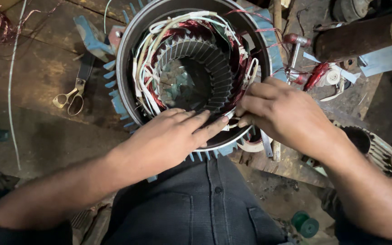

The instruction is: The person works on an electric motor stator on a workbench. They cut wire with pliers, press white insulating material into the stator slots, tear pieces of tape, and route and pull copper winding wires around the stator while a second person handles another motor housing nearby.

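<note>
The left hand [169, 134] lies flat and open on the near rim of the motor stator [191, 68], fingers spread over the copper windings [159, 97] and pressing them down. The right hand [280, 111] is closed in a pinch just beside it, fingertips gripping what looks like a white sleeved lead [239, 121] at the edge of the coil; the exact strand is hard to tell from here, since the fingers cover it.

The step in hand seems to be dressing and tying the coil ends at the near side of the stator. The next move likely calls for a steady hold from the left hand while the right draws the lead snug without nicking the copper.

The round blue-finned housing stands open end up on the wooden counter [41, 68], touching the person's lap. Inside it sit the slotted steel core, reddish copper coils and loops of white sleeving around the bore. Scissors [71, 97] lie on the counter to the left, a small hammer [296, 54] to the right, and a green spool [306, 223] on the floor.
</note>
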